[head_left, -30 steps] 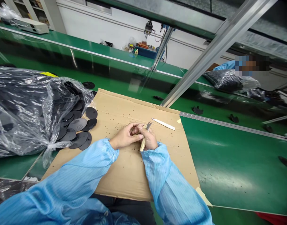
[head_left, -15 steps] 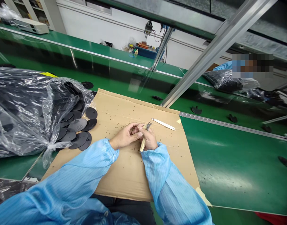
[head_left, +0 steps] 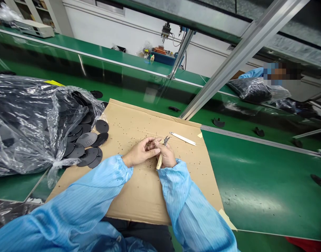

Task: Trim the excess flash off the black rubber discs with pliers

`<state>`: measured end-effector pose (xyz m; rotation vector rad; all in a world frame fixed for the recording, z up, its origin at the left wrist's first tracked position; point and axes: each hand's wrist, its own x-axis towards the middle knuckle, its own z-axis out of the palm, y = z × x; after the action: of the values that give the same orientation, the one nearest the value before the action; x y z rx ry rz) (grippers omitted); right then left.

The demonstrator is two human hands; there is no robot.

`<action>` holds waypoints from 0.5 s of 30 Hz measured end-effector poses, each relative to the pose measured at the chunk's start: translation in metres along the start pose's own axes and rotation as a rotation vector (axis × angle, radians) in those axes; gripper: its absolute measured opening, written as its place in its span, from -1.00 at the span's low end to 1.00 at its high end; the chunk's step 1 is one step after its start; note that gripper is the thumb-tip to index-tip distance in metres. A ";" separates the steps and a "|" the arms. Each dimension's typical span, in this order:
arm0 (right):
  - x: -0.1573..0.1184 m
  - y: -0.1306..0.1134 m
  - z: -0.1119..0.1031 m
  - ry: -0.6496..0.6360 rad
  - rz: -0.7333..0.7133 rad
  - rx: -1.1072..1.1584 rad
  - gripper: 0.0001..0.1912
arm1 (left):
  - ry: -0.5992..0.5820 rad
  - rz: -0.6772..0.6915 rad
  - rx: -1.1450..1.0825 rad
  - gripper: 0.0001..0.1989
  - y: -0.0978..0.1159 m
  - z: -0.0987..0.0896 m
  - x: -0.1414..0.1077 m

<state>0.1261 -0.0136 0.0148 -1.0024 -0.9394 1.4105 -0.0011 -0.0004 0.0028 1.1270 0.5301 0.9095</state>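
While a worker in a blue striped smock sits at a green conveyor belt (head_left: 265, 182), the left hand (head_left: 139, 152) and right hand (head_left: 167, 156) meet close together at the middle of a corrugated cardboard sheet (head_left: 141, 199). The right fingers wrap around the pale handle of small metal-tipped cutters (head_left: 159, 161), leaving the steel nose (head_left: 166, 140) free and pointing up past the knuckles. The left fingers curl together, with their tips (head_left: 153, 144) pressed in against the right hand; whatever they pinch, if anything, is hidden from the head camera. Fine black specks (head_left: 128, 130) pepper the cardboard around both hands (the sheet, taped down at its corners, appears to shield the belt). A slim white strip (head_left: 182, 139) lies just beyond the cutters, within easy reach. To the left, matte black discs (head_left: 89, 156) fan out from a slumped, crinkled clear plastic bag (head_left: 26, 122), close to the hands yet off the work area; one grey disc (head_left: 86, 139) shows an embossed mark. Farther along the belt, black molded pieces (head_left: 218, 122) sit apart, and a co-worker's blue sleeve (head_left: 251, 72) shows beyond an aluminium rail (head_left: 244, 59).
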 end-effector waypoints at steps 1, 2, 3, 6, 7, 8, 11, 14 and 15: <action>0.000 -0.001 0.000 0.000 0.001 0.003 -0.72 | -0.003 -0.002 -0.009 -0.44 0.000 0.000 0.000; 0.000 -0.001 0.000 0.000 0.001 0.009 -0.73 | -0.005 -0.003 -0.014 -0.44 0.001 0.000 0.000; -0.001 -0.001 0.001 0.000 0.000 0.016 -0.73 | -0.005 -0.003 -0.017 -0.45 0.001 0.000 0.000; -0.001 -0.001 0.001 -0.003 -0.005 0.025 -0.74 | 0.000 -0.002 -0.011 -0.45 0.001 0.000 0.000; -0.001 -0.001 0.001 -0.004 -0.008 0.026 -0.74 | 0.003 -0.004 -0.008 -0.45 0.001 0.000 0.000; -0.001 -0.001 0.001 -0.004 -0.010 0.025 -0.74 | 0.004 -0.005 -0.006 -0.44 0.000 0.000 0.000; 0.000 0.000 0.000 -0.004 -0.009 0.025 -0.73 | 0.000 -0.005 -0.013 -0.45 0.000 0.000 0.000; 0.000 0.001 -0.001 -0.007 0.003 0.029 -0.72 | -0.003 -0.001 -0.008 -0.45 0.001 0.001 0.000; 0.000 0.001 -0.001 -0.007 0.006 0.029 -0.72 | -0.002 0.000 -0.004 -0.45 0.001 0.001 0.000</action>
<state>0.1266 -0.0134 0.0139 -0.9804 -0.9195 1.4290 -0.0010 -0.0004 0.0043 1.1239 0.5262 0.9092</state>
